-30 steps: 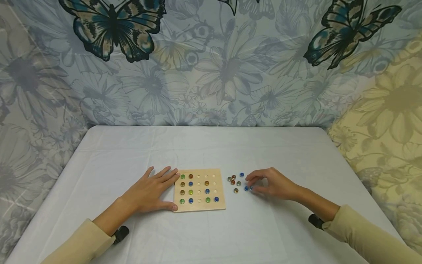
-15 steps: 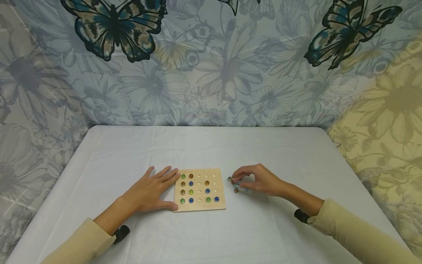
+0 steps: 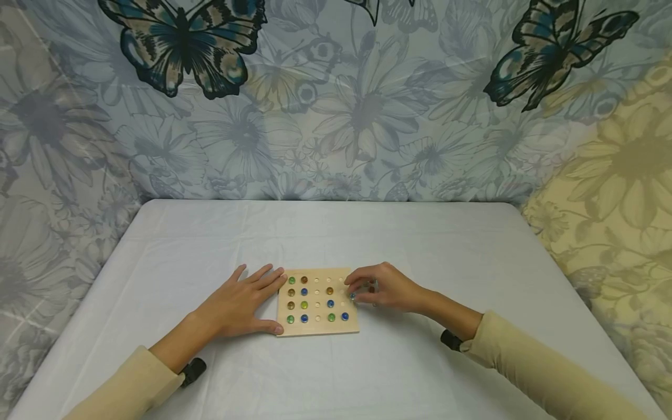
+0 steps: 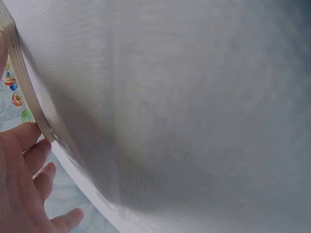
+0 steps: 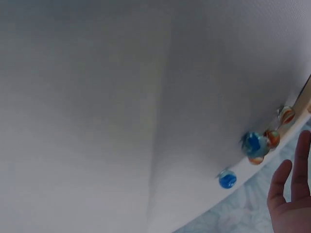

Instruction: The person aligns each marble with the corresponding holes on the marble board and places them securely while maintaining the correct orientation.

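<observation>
A pale wooden board (image 3: 311, 330) with rows of round hollows lies mid-table; green, amber and blue glass marbles sit in many of the hollows. Against its left side rests my left hand (image 3: 231, 306), fingers spread, thumb at the near corner and fingertips at the far one. Its fingers also touch the board's edge (image 4: 29, 87) in the left wrist view. Over the board's right edge, my right hand (image 3: 391, 287) pinches a blue marble (image 3: 352, 297) between thumb and fingertips. In the right wrist view only some fingers (image 5: 301, 170) show, and the pinched marble cannot be made out.
Several loose marbles lie right of the board, mostly hidden by my right hand in the head view. The right wrist view shows a blue marble (image 5: 227, 179) and an orange-striped marble (image 5: 286, 115) among them. White cloth (image 3: 336, 233) covers the table; patterned fabric hangs behind.
My right hand has moved left from the loose marbles to the board's right edge, carrying a blue marble. The left hand and the board have stayed put.
</observation>
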